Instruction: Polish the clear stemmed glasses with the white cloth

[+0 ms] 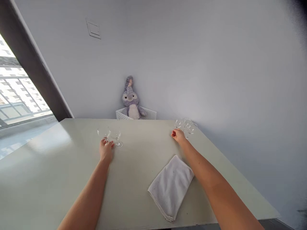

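My left hand (106, 149) reaches to the left part of the table, its fingers closed around the stem of a clear stemmed glass (103, 131). Just right of it, a second stemmed glass (116, 135) stands upright on its foot. Far off on the right, my right hand (178, 135) has its fingers curled in at the low part of another stemmed glass (177, 123); the stem is hidden by the fingers. Behind and beside that hand several more clear glasses (190, 128) stand close together, and their outlines overlap.
A white folded cloth (171, 188) lies on the pale table (134, 179), left of my right forearm. Past the far edge, a plush toy (130, 99) sits in a white perforated basket (151, 114) against the wall. A window (19, 86) is at the left.
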`<action>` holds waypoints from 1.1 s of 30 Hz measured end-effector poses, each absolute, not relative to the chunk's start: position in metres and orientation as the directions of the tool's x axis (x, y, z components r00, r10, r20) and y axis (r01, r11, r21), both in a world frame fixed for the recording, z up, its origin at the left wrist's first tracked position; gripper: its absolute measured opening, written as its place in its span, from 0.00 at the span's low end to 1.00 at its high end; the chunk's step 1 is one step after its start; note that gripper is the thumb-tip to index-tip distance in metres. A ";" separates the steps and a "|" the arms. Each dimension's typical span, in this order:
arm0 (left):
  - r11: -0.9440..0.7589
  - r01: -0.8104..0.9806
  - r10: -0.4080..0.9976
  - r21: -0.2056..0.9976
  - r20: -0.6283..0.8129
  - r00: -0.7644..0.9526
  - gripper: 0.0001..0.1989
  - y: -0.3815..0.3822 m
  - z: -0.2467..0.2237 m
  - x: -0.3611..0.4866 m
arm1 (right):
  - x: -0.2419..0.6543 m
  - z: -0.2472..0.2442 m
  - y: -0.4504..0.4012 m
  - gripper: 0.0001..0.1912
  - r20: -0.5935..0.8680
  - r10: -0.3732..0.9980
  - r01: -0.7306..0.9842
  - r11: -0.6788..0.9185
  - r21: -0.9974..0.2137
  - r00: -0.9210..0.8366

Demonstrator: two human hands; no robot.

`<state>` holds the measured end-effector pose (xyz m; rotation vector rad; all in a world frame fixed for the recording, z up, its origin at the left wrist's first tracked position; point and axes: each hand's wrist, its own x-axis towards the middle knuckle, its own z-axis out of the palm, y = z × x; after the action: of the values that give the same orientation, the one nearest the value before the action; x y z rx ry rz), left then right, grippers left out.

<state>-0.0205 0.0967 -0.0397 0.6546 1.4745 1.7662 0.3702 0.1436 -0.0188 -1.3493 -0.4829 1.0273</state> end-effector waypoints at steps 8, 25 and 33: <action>-0.049 -0.154 0.619 0.987 -0.091 -0.780 0.23 0.087 -0.036 -0.029 | 0.328 -0.014 0.127 0.03 -0.374 0.862 -0.204 -0.320 -0.925 0.344; -0.202 -0.175 0.344 0.964 -0.097 -0.934 0.17 0.074 -0.016 -0.050 | 0.072 -0.009 0.046 0.04 -0.353 0.861 -0.067 -0.403 -0.913 -0.365; -0.233 -0.185 0.290 0.955 -0.113 -0.950 0.17 0.069 -0.010 -0.048 | 0.101 -0.003 0.053 0.15 -0.297 0.911 -0.175 -0.354 -0.919 -0.285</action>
<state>-0.0479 0.0690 -0.0101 0.1257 1.7239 2.2499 0.1008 0.0525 -0.0033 -1.1403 -1.0385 1.7482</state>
